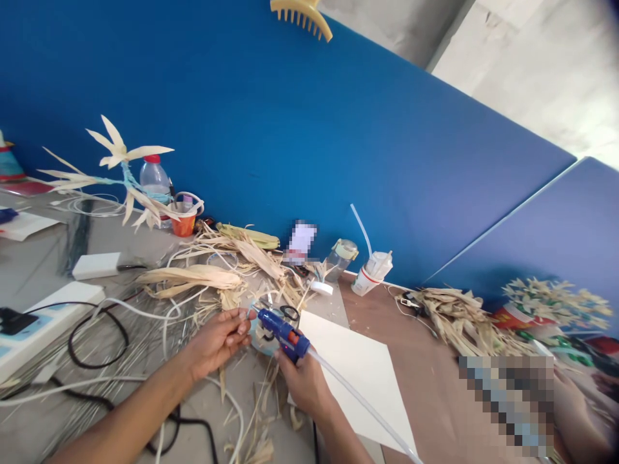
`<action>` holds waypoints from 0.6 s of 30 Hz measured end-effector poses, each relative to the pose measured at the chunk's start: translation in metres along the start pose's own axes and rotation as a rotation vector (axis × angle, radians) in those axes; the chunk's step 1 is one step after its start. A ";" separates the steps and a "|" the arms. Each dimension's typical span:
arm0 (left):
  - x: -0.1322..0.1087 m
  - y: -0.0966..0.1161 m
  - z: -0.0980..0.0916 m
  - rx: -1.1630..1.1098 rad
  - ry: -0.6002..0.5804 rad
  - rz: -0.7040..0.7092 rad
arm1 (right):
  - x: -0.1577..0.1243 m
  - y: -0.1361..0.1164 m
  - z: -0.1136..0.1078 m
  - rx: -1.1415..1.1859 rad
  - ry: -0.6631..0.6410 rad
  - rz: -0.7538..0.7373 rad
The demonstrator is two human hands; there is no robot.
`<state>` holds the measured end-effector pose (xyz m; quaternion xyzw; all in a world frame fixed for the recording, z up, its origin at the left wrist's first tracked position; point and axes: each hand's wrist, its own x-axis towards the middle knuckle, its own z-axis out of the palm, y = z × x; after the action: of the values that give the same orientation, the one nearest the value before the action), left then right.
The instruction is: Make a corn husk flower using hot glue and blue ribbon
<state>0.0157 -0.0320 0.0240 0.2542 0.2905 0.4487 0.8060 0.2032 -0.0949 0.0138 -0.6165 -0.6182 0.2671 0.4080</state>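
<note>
My right hand (pixel 304 380) is wrapped around a blue hot glue gun (pixel 285 332). A long translucent glue stick (pixel 360 403) runs out of its back end toward the lower right. Beside the nozzle, my left hand (pixel 225 338) is closed in a pinch, its fingertips at a small pale-blue bit too fine to identify. Under the gun lies a pair of scissors (pixel 290 313) with dark handles, partly hidden. Dried corn husks (pixel 193 278) are heaped just beyond my left hand.
A white power strip (pixel 53 322), tangled cables and thin wires spread at left. A husk flower (pixel 126 154) stands by a plastic bottle (pixel 155 177). White paper (pixel 353 367) lies right of the gun; a white cup (pixel 366 280) stands behind. Another person's arm (pixel 578 406) shows at far right.
</note>
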 end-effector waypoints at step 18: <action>-0.001 0.003 -0.001 -0.078 -0.120 -0.054 | 0.002 -0.010 -0.006 0.114 -0.018 -0.025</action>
<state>0.0129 -0.0316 0.0256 0.2411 0.2310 0.4216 0.8431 0.2028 -0.0953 0.0251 -0.5821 -0.6133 0.3023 0.4401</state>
